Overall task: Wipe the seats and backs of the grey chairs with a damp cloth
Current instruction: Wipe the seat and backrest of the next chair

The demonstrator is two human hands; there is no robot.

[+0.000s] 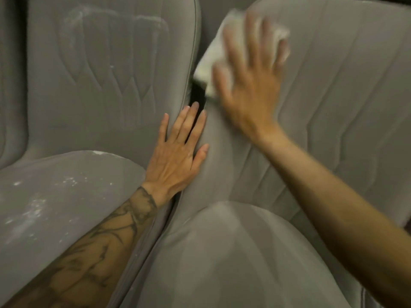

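Observation:
Two grey upholstered chairs stand side by side. My right hand, blurred and with fingers spread flat, presses a white cloth against the upper left of the right chair's back. My left hand lies flat with straight fingers across the narrow gap between the two backs, touching the edge of the left chair's back and the right chair's side. The left chair's seat and back carry white dusty specks and smears. The right chair's seat looks plain grey.
A dark narrow gap runs between the two chair backs. Part of a third grey chair back shows at the far left edge. Chairs fill the whole view; no floor is visible.

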